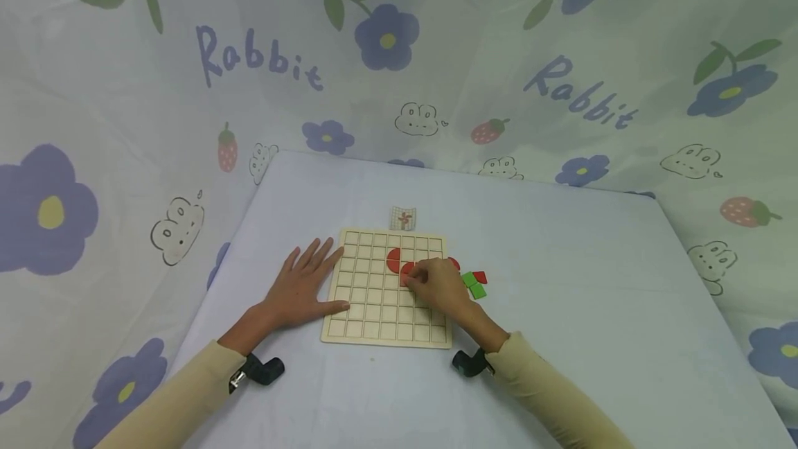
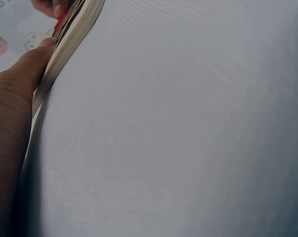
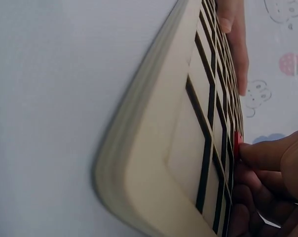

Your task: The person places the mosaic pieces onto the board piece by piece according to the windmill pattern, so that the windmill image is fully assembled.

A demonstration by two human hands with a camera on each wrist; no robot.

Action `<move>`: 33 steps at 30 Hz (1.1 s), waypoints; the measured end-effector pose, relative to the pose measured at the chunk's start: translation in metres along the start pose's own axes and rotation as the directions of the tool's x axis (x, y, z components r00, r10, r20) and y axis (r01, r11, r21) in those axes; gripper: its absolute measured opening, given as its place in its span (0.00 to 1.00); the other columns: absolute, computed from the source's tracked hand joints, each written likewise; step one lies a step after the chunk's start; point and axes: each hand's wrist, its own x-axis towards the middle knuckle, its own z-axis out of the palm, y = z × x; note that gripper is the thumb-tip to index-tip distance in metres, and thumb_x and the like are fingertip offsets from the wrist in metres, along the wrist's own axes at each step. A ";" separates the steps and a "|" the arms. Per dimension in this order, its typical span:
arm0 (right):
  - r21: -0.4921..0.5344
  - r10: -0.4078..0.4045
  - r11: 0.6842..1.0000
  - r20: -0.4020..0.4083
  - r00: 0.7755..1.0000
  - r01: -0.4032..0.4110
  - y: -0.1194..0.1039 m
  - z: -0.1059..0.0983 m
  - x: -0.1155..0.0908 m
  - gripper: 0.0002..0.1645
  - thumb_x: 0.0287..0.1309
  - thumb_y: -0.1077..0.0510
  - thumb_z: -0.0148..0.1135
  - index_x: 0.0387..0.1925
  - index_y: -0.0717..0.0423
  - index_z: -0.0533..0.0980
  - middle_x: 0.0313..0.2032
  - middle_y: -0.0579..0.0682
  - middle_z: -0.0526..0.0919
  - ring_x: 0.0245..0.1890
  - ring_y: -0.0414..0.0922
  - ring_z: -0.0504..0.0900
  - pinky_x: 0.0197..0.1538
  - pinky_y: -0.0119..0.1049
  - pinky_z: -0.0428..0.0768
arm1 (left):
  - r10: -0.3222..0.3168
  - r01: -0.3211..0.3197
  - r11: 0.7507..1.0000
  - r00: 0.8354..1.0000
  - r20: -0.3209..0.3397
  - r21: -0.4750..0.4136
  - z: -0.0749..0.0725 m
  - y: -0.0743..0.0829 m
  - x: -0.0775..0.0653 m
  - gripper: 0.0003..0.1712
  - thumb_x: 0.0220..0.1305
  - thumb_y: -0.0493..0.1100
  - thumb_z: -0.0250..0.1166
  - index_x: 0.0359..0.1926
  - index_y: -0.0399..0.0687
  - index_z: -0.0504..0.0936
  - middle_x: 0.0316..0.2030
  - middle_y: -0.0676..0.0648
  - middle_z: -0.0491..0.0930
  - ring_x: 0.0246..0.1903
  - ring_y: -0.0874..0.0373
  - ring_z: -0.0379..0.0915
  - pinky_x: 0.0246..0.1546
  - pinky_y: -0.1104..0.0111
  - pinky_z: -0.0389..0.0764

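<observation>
Wooden grid board point(image 1: 374, 294) is laid on the counter point(image 1: 592, 283), its left edge touched by the widely spread left hand point(image 1: 301, 292). Right of its centre, a red piece point(image 3: 237, 140) is apparently pinched by the right hand point(image 1: 440, 285), contact being partly hidden; green pieces point(image 1: 478, 291) are seen beside the board.

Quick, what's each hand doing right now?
Left hand: open, fingers spread, thumb on the grid board.
Right hand: closed, holding a red piece at the board.
</observation>
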 end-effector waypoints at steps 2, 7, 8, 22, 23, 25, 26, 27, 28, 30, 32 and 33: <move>-0.022 0.004 1.000 0.003 1.000 -0.004 -0.001 0.000 0.000 0.04 0.56 0.58 0.71 0.27 0.51 0.85 0.20 0.37 0.79 0.20 0.34 0.73 0.22 0.30 0.73 | 0.001 -0.001 1.000 1.000 0.000 0.000 -0.001 0.000 0.000 0.64 0.52 0.83 0.53 0.78 0.48 0.51 0.76 0.41 0.46 0.75 0.42 0.36 0.69 0.43 0.39; -0.075 -0.007 0.997 0.026 1.000 0.009 -0.001 -0.001 -0.001 0.05 0.55 0.58 0.72 0.25 0.47 0.85 0.17 0.34 0.74 0.17 0.34 0.70 0.19 0.29 0.68 | -0.008 0.008 1.000 1.000 0.016 0.002 0.001 -0.001 0.000 0.64 0.52 0.84 0.51 0.78 0.49 0.50 0.77 0.42 0.44 0.75 0.43 0.34 0.70 0.43 0.37; -0.077 -0.013 0.997 0.027 1.000 0.015 0.000 -0.001 -0.001 0.05 0.55 0.57 0.72 0.25 0.47 0.85 0.17 0.34 0.74 0.17 0.34 0.70 0.18 0.29 0.68 | -0.009 0.009 1.000 1.000 0.018 0.002 0.002 -0.002 0.001 0.64 0.52 0.84 0.50 0.78 0.50 0.50 0.77 0.43 0.43 0.75 0.43 0.33 0.70 0.43 0.37; -0.064 -0.062 0.996 0.016 0.998 0.063 0.001 0.000 -0.007 0.03 0.55 0.57 0.73 0.31 0.51 0.86 0.19 0.36 0.74 0.20 0.34 0.71 0.21 0.28 0.70 | 0.004 -0.004 1.000 1.000 0.005 0.001 0.001 -0.003 0.001 0.64 0.52 0.84 0.52 0.78 0.49 0.50 0.77 0.41 0.44 0.75 0.42 0.34 0.69 0.42 0.38; -0.067 -0.063 0.996 0.024 0.998 0.064 0.001 0.000 -0.007 0.03 0.55 0.57 0.73 0.32 0.51 0.85 0.19 0.35 0.74 0.20 0.35 0.71 0.21 0.28 0.70 | 0.003 -0.003 1.000 1.000 0.006 0.002 0.001 -0.003 0.001 0.64 0.52 0.83 0.53 0.78 0.49 0.50 0.77 0.41 0.44 0.75 0.43 0.34 0.69 0.42 0.38; -0.062 -0.061 0.996 0.051 0.997 0.064 0.001 -0.002 -0.007 0.04 0.56 0.56 0.73 0.33 0.51 0.85 0.20 0.35 0.74 0.21 0.35 0.71 0.22 0.28 0.72 | 0.004 -0.004 1.000 1.000 0.006 -0.002 0.000 -0.003 0.000 0.64 0.52 0.83 0.53 0.78 0.49 0.50 0.76 0.41 0.45 0.75 0.42 0.34 0.69 0.42 0.38; -0.054 -0.061 0.996 0.063 0.996 0.065 0.001 -0.003 -0.007 0.05 0.56 0.56 0.73 0.34 0.52 0.85 0.20 0.35 0.74 0.21 0.35 0.72 0.23 0.29 0.72 | 0.003 -0.003 1.000 1.000 0.007 0.000 0.000 -0.003 0.000 0.64 0.52 0.83 0.53 0.78 0.49 0.50 0.76 0.41 0.45 0.75 0.42 0.34 0.69 0.42 0.38; -0.048 -0.063 0.997 0.077 0.995 0.066 0.001 -0.003 -0.008 0.06 0.56 0.56 0.73 0.36 0.52 0.85 0.21 0.36 0.74 0.22 0.36 0.72 0.24 0.29 0.73 | 0.002 -0.002 1.000 1.000 0.007 -0.003 0.000 -0.002 0.000 0.64 0.51 0.83 0.53 0.78 0.49 0.50 0.76 0.41 0.45 0.75 0.42 0.35 0.69 0.42 0.39; -0.037 -0.066 0.997 0.085 0.994 0.069 0.001 -0.004 -0.008 0.07 0.56 0.57 0.73 0.37 0.52 0.85 0.22 0.36 0.75 0.23 0.36 0.72 0.24 0.29 0.74 | 0.002 -0.002 1.000 1.000 0.007 -0.005 0.000 -0.002 0.000 0.64 0.51 0.84 0.52 0.78 0.48 0.50 0.76 0.41 0.45 0.75 0.42 0.35 0.69 0.41 0.39; -0.008 -0.075 0.997 0.085 0.994 0.076 0.004 -0.006 -0.009 0.08 0.56 0.58 0.73 0.38 0.53 0.85 0.24 0.36 0.77 0.24 0.36 0.73 0.26 0.30 0.75 | 0.005 -0.005 1.000 1.000 0.007 -0.007 0.000 -0.001 0.000 0.64 0.52 0.84 0.51 0.78 0.49 0.50 0.76 0.41 0.45 0.75 0.42 0.35 0.69 0.42 0.38; 0.004 -0.099 0.995 0.074 0.992 0.099 0.007 -0.007 -0.010 0.07 0.56 0.60 0.72 0.38 0.54 0.85 0.25 0.37 0.78 0.25 0.36 0.73 0.27 0.30 0.76 | 0.010 -0.009 1.000 1.000 0.006 -0.011 0.000 -0.001 0.000 0.64 0.52 0.84 0.51 0.78 0.48 0.50 0.76 0.41 0.45 0.75 0.42 0.35 0.69 0.42 0.38; 0.004 -0.109 0.994 0.066 0.992 0.109 0.008 -0.009 -0.010 0.07 0.55 0.61 0.72 0.38 0.54 0.85 0.26 0.37 0.79 0.25 0.36 0.73 0.28 0.30 0.76 | 0.010 -0.010 1.000 1.000 0.008 -0.009 0.000 -0.001 -0.001 0.64 0.52 0.84 0.50 0.78 0.49 0.50 0.77 0.42 0.44 0.75 0.42 0.35 0.69 0.42 0.38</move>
